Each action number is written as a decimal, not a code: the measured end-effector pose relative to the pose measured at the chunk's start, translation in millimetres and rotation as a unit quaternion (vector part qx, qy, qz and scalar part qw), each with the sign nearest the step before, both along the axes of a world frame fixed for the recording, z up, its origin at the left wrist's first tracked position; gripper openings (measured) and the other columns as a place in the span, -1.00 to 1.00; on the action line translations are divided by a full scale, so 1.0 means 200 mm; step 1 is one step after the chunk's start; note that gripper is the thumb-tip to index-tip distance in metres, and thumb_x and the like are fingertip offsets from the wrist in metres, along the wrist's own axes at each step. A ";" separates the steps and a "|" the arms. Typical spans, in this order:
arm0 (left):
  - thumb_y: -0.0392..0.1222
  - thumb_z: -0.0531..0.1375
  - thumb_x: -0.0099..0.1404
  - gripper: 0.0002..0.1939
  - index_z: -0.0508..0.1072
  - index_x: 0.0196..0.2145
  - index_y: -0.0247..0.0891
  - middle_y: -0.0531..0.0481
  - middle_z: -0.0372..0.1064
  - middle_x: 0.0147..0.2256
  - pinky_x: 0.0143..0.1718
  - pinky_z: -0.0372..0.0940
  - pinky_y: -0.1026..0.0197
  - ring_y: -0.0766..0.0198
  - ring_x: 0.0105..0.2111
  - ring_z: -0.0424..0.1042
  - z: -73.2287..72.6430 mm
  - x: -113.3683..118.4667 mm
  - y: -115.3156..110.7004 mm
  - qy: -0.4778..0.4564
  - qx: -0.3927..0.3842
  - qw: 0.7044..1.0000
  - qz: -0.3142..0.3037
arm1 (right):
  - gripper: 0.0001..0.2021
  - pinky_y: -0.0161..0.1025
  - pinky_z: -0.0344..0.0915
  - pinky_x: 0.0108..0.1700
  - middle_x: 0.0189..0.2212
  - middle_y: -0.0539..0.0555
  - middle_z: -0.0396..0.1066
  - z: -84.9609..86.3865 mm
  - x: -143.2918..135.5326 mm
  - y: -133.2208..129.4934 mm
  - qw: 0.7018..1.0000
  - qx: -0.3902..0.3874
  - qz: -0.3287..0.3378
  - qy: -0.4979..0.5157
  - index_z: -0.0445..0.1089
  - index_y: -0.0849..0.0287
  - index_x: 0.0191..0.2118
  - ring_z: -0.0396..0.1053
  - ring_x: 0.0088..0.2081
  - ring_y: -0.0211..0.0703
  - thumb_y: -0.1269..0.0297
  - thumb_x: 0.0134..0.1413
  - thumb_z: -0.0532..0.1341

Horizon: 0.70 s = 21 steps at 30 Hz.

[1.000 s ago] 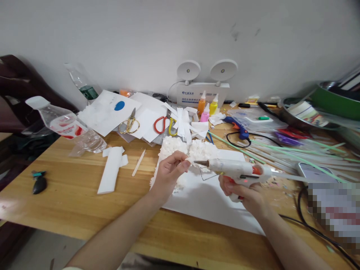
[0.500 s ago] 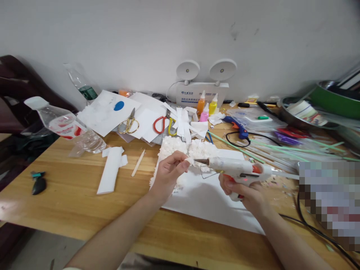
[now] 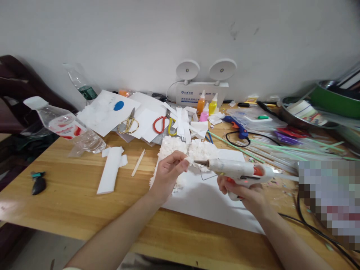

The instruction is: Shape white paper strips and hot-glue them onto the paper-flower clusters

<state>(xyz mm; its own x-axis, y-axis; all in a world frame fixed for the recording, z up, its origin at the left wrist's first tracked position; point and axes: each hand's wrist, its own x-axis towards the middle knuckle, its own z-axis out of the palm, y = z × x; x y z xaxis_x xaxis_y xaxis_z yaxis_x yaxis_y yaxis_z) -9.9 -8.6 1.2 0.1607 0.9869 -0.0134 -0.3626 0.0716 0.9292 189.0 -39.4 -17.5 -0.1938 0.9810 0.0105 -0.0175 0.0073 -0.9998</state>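
Observation:
My right hand (image 3: 244, 191) is wrapped round the grip of a white hot glue gun (image 3: 233, 168), a clear glue stick showing at its back end. The nozzle points left, at a small white paper piece (image 3: 189, 160) pinched in my left hand (image 3: 171, 170); whether the tip touches it I cannot tell. Beneath both hands lies a white sheet (image 3: 202, 206). Crumpled white paper bits (image 3: 172, 145) cover its upper and left parts, partly hidden by my left hand.
On the left are a water bottle (image 3: 67, 125), folded white paper (image 3: 110, 170), a wooden stick (image 3: 138, 163) and a black tool (image 3: 38, 184). Gold scissors (image 3: 128, 124), paint bottles (image 3: 205, 112) and a blue glue gun (image 3: 238, 126) lie behind. Black cables (image 3: 312, 227) run at right.
The glue gun's rear has tilted very slightly downward in my right hand. My left hand stays in place with its paper piece.

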 end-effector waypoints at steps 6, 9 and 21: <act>-0.15 0.25 0.05 -0.88 0.41 -0.52 -0.24 0.11 0.18 -0.53 -0.38 0.14 0.31 0.45 -0.52 0.19 0.00 0.00 0.00 -0.017 0.003 1.000 -0.002 | -0.78 -0.25 0.15 -0.49 -0.62 0.03 0.31 -0.01 0.00 0.00 1.000 0.010 0.012 -0.005 0.31 0.16 -0.60 0.24 -0.56 -0.20 0.15 -0.09 0.18; -0.15 0.24 0.05 -0.87 0.41 -0.52 -0.24 0.11 0.18 -0.54 -0.37 0.15 0.30 0.45 -0.52 0.19 0.00 0.00 0.00 -0.020 0.006 1.000 -0.004 | -0.77 -0.26 0.16 -0.47 -0.61 0.03 0.31 -0.01 0.01 0.00 1.000 -0.002 0.016 -0.013 0.31 0.17 -0.58 0.25 -0.53 -0.19 0.15 -0.07 0.17; -0.13 0.26 0.01 -0.85 0.41 -0.53 -0.24 0.12 0.19 -0.57 -0.38 0.14 0.30 0.43 -0.52 0.19 0.01 0.00 0.01 -0.019 -0.009 1.000 0.004 | -0.76 -0.28 0.16 -0.48 -0.59 0.04 0.30 0.00 0.01 0.00 0.994 -0.068 -0.018 -0.080 0.31 0.18 -0.58 0.24 -0.50 -0.20 0.11 -0.12 0.18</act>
